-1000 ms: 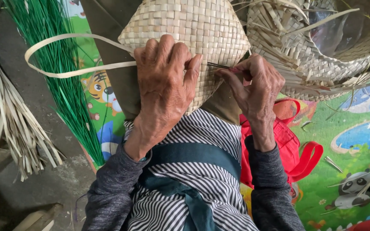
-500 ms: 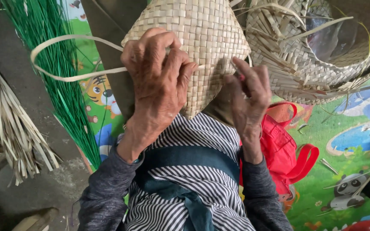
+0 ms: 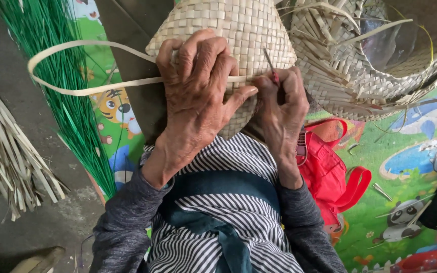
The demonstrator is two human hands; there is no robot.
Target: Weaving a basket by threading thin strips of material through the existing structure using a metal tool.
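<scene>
Seen from above, a person sits with a half-woven basket of pale flat strips resting upside down against the lap, its pointed end toward the striped apron. The left hand lies spread over the weave with its fingers curled down, pressing the basket firm and pinning a long loose strip that loops out to the left and comes back under the fingers, so the strip appears held taut where it enters the weave. The right hand is closed around a thin pointed tool with a reddish grip, its tip set against the weave just beside the left thumb, apparently to lift a strand. The two hands nearly touch. A bundle of green strips and a bundle of dried pale ones lie to the left, within reach. To the right sit a second, unfinished basket with ragged ends, a red bag, and a colourful cartoon mat on the floor.
</scene>
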